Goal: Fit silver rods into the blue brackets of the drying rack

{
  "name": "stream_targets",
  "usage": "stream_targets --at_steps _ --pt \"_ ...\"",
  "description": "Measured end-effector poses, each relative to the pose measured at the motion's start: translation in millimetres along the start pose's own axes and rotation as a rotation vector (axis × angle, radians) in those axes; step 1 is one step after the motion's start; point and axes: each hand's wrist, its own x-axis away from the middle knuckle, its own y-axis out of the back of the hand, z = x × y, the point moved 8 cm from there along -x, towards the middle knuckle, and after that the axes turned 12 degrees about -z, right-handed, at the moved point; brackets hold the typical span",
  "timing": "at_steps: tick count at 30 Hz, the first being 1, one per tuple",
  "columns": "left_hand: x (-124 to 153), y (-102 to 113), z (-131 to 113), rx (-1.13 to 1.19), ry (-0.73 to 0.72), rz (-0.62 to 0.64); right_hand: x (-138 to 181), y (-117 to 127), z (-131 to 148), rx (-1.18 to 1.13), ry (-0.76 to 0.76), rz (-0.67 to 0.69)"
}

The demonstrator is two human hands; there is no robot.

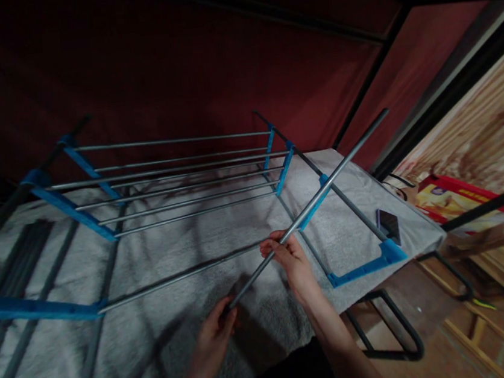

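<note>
A long metal tube (320, 193) slants across the view from lower left to upper right. My left hand (217, 323) is closed around its lower end. My right hand (289, 254) pinches the same tube farther up, fingers curled round it. Beyond my hands stands a partly built rack of metal tubes and blue plastic brackets (75, 212). Several thin crossbars (188, 187) join its two sides at the back. A single crossbar (184, 274) runs from the left bracket (38, 307) toward my right hand; its right end is hidden near the hand.
The rack rests on a grey cloth (184, 233). Several loose dark tubes (18, 258) lie at the left. A phone (388, 225) is near the right edge, beside a blue corner bracket (370, 265). A red and yellow box (467, 201) and metal chair frames (395, 324) stand at right.
</note>
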Motion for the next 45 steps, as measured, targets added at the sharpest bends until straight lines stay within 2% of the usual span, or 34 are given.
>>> stream_targets --at_steps 6,10,13,16,20,25,29,37,45 --pt "9.1 -23.5 -2.9 0.032 -0.032 0.073 22.7 -8.7 -32.0 0.076 -0.034 0.112" --pt "13.6 -31.3 -3.4 0.053 -0.053 0.115 43.1 -8.1 -55.9 0.175 -0.034 0.182" --pt "14.1 -32.2 0.2 0.020 -0.081 0.162 49.4 -6.3 -60.8 0.262 -0.014 0.206" --pt "9.2 -25.4 -0.1 0.010 -0.143 0.165 44.4 -1.7 -53.3 0.330 0.032 0.169" --pt "-1.3 -8.8 -16.4 0.049 -0.205 0.103 33.4 7.3 -38.8 0.461 0.135 0.114" --pt "-4.4 8.5 -48.5 0.189 -0.136 0.033 25.3 22.7 -32.5 0.583 0.257 0.076" --pt "-0.4 17.7 -68.8 0.314 -0.101 -0.006 22.9 34.5 -37.6 0.646 0.343 0.107" --pt "7.3 43.3 -101.0 0.413 -0.184 -0.117 21.3 60.5 -47.2 0.909 0.528 0.221" --pt "14.8 54.9 -114.0 0.436 -0.231 -0.138 12.0 86.4 -50.2 1.078 0.742 0.231"
